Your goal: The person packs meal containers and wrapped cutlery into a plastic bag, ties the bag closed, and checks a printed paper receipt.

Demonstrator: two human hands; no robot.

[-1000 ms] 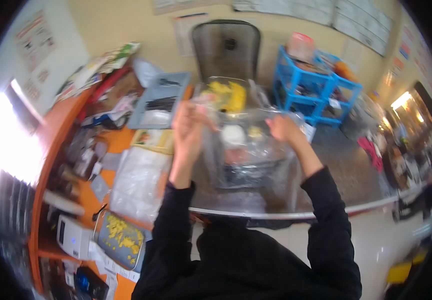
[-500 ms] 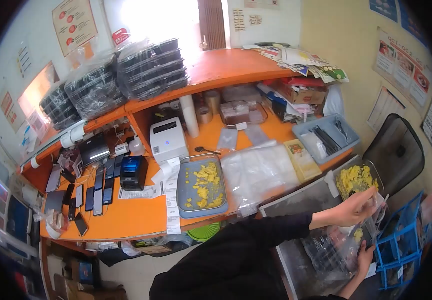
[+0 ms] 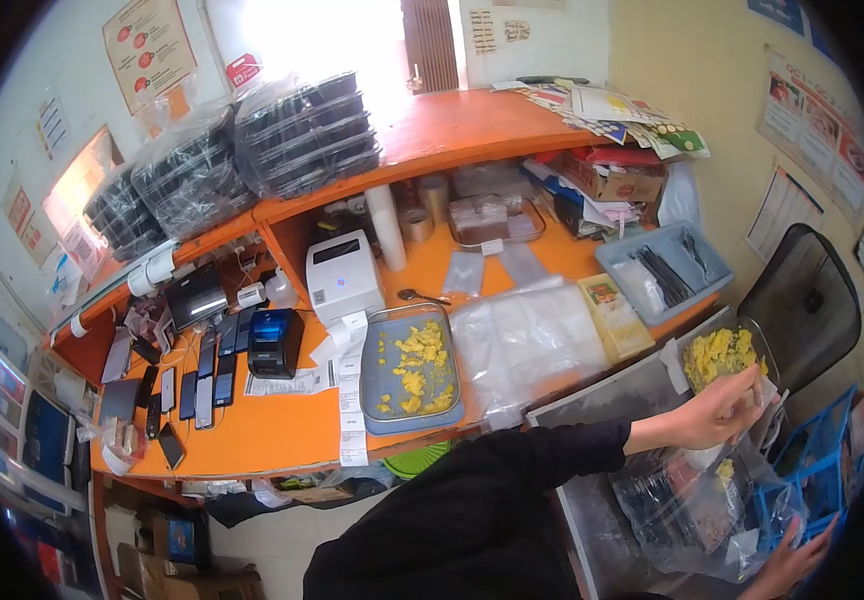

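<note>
On the right, my left hand [image 3: 717, 412] is closed on the upper edge of a clear plastic bag [image 3: 657, 500]. Inside the bag are dark trays and a bit of yellow food, seen through the plastic. My right hand [image 3: 800, 560] is at the lower right beside the bag's other side, with its fingers spread apart. Just above my left hand, a glass dish [image 3: 772, 362] holds yellow food pieces [image 3: 724, 352]. The bag rests on a grey metal table [image 3: 580, 505].
An orange counter [image 3: 252, 448] bears a tray of yellow pieces [image 3: 420, 368], a white printer [image 3: 342, 275], phones [image 3: 204, 385], plastic sheets [image 3: 532, 335] and a blue-grey bin [image 3: 652, 265]. Bagged black containers [image 3: 302, 135] stand above. A chair [image 3: 807, 300] and blue rack [image 3: 832, 440] are at right.
The view swung left toward the counter, then shifted slightly. Since half a second ago, my right hand has moved down and right, off the bag's side, and its fingers have spread. My left hand stays closed.
</note>
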